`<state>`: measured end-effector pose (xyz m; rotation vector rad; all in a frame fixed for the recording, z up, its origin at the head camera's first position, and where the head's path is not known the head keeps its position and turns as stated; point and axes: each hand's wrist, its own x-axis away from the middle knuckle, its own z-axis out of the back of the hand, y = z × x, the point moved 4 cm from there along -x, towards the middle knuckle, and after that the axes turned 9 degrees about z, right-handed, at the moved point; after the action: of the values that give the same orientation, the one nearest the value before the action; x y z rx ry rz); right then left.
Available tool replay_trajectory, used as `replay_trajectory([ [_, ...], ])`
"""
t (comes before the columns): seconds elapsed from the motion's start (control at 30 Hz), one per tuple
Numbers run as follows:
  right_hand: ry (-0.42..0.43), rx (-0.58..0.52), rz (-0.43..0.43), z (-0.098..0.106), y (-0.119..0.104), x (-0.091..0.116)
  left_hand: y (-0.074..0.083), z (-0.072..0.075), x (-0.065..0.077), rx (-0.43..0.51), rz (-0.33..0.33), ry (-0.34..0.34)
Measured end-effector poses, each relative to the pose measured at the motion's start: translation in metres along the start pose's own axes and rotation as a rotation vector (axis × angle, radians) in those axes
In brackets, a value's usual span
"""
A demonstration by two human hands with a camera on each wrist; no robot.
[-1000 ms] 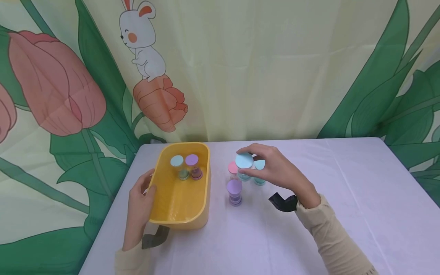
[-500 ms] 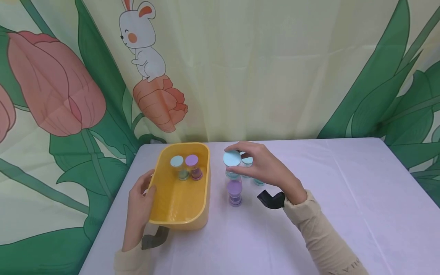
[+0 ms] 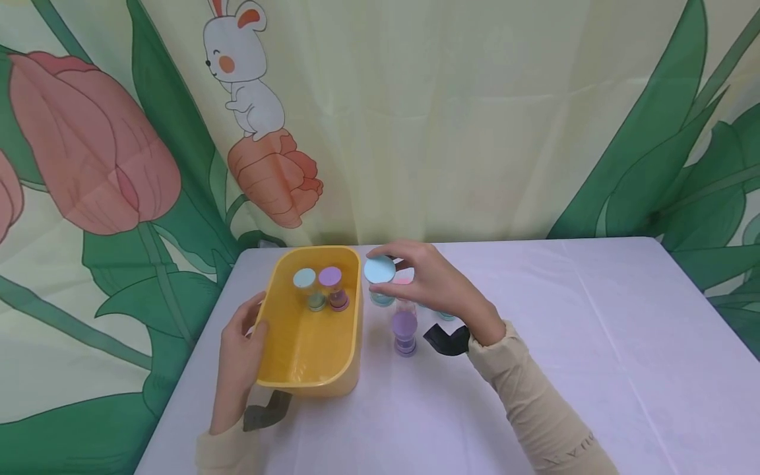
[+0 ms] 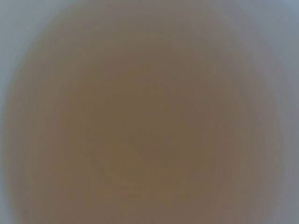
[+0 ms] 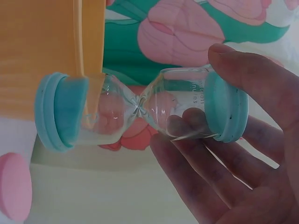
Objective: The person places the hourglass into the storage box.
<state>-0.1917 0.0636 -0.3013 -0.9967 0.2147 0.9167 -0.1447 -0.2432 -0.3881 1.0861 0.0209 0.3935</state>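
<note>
My right hand (image 3: 424, 280) holds a light-blue-capped sand timer (image 3: 380, 269) by its top cap, thumb on one side and fingers on the other. In the right wrist view this hourglass (image 5: 226, 107) shows clear glass bulbs and teal sand in its lower end. It hangs upright just right of the yellow basket (image 3: 303, 356). My left hand (image 3: 240, 349) grips the basket's left wall, thumb over the rim. Inside the basket stand a pale-blue timer (image 3: 305, 278) and a purple timer (image 3: 330, 277). The left wrist view is only a brown blur.
On the white-covered table (image 3: 564, 316), a purple timer (image 3: 405, 326) stands right of the basket. Behind it a pink timer (image 3: 404, 306) is partly hidden by my right hand. A teal timer base (image 3: 446, 316) shows beneath that hand. A printed curtain (image 3: 445, 132) hangs behind the table.
My right hand has moved left with the blue sand timer, passing over the standing timers toward the basket. The left hand keeps its grip on the basket.
</note>
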Motion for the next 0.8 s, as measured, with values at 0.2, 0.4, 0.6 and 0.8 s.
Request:
replay_trajectory([
  [0.2,-0.009,-0.023,0.019,-0.007,-0.002,-0.007,-0.001,0.0,0.001,0.004,0.011,-0.001],
  [0.4,-0.016,-0.012,0.032,-0.009,-0.007,-0.012,0.0,0.001,0.0,-0.008,0.013,-0.004],
  [0.6,-0.021,0.002,0.038,-0.009,-0.009,-0.016,-0.001,0.001,0.0,0.0,0.011,-0.001],
  [0.8,0.004,0.009,0.04,-0.01,-0.01,-0.022,-0.002,0.0,-0.001,0.0,0.003,0.0],
])
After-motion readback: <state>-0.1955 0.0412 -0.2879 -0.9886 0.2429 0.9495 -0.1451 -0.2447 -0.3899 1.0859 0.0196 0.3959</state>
